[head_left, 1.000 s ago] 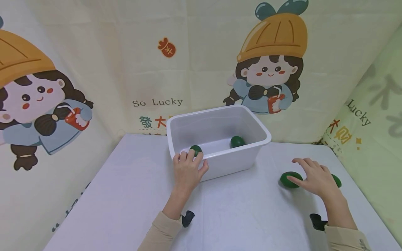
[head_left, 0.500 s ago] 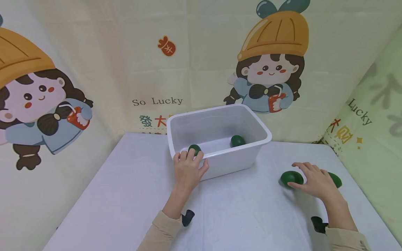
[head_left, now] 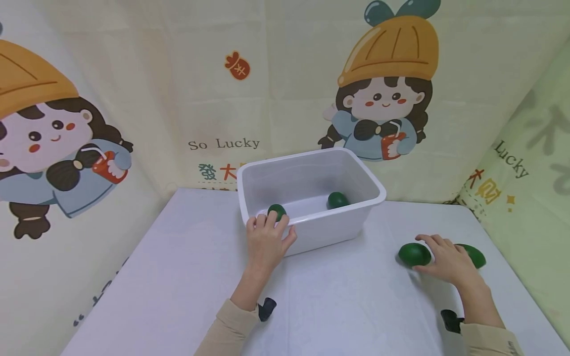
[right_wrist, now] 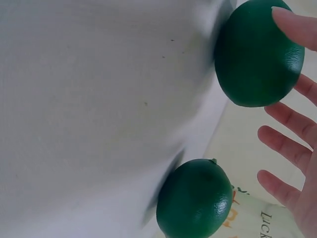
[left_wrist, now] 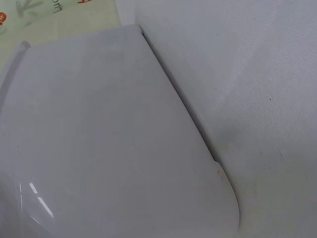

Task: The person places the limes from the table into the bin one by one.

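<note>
A white plastic tub stands on the table, with two green limes inside: one lime behind the near wall by my left fingers, another lime farther right. My left hand grips the tub's near rim, its fingertips hooked over the edge. In the left wrist view, only the tub's outer wall shows. On the right, my right hand is spread about a lime, thumb on the near side and fingers on the far side; firm contact cannot be made out. Another lime lies just beyond that hand.
The white table ends at a printed cloth backdrop behind and at both sides. A black wrist device sits at the left cuff, and another black device at the right cuff.
My right hand has lowered slightly, its thumb sliding from over the lime to its near right side. My left hand keeps its hold on the tub's rim.
</note>
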A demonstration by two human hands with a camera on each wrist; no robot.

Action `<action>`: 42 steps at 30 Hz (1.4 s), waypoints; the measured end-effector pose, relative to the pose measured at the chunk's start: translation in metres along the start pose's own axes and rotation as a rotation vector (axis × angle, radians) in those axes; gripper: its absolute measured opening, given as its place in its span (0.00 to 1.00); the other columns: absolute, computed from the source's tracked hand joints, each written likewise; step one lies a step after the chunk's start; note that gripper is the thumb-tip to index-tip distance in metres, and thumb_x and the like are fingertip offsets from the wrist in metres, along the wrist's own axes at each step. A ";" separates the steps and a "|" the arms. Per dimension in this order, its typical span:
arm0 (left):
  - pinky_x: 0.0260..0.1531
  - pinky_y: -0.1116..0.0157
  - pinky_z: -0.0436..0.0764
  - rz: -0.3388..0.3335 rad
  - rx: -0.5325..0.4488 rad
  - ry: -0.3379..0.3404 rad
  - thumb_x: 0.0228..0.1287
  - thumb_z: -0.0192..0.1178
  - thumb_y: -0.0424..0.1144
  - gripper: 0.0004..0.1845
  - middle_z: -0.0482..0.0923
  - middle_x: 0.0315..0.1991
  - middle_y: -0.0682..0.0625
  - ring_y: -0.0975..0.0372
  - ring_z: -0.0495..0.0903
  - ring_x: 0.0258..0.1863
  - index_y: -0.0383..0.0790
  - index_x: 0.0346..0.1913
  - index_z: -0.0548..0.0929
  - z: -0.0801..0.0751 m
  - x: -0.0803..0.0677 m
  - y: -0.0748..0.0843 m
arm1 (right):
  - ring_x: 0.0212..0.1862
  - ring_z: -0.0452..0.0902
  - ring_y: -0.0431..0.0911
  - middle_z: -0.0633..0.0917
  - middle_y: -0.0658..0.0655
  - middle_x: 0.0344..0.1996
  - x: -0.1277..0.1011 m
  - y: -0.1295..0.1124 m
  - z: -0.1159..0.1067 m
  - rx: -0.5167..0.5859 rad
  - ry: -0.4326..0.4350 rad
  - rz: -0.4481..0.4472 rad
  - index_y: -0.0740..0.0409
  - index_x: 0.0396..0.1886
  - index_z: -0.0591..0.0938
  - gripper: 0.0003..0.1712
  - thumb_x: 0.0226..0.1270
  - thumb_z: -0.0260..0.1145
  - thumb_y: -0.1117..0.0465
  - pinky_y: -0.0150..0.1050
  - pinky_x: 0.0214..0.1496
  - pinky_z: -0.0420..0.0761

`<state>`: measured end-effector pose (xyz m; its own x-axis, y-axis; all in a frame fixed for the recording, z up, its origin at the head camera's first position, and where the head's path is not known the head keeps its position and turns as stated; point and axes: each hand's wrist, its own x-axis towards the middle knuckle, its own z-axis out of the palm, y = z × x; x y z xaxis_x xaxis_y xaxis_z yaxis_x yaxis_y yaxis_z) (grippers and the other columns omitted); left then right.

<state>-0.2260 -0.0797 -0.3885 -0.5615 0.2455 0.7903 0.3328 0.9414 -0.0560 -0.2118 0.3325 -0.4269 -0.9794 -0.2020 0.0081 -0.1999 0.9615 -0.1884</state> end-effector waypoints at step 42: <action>0.35 0.57 0.67 -0.009 -0.010 -0.030 0.55 0.52 0.50 0.13 0.75 0.33 0.49 0.55 0.69 0.31 0.47 0.36 0.80 0.000 -0.001 0.001 | 0.50 0.64 0.68 0.71 0.72 0.49 0.005 0.015 0.017 0.013 -0.043 0.009 0.61 0.54 0.67 0.42 0.39 0.74 0.50 0.67 0.48 0.60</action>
<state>-0.2254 -0.0794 -0.3891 -0.5866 0.2438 0.7723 0.3352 0.9412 -0.0426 -0.2197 0.3427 -0.4464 -0.9789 -0.2011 -0.0362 -0.1900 0.9610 -0.2010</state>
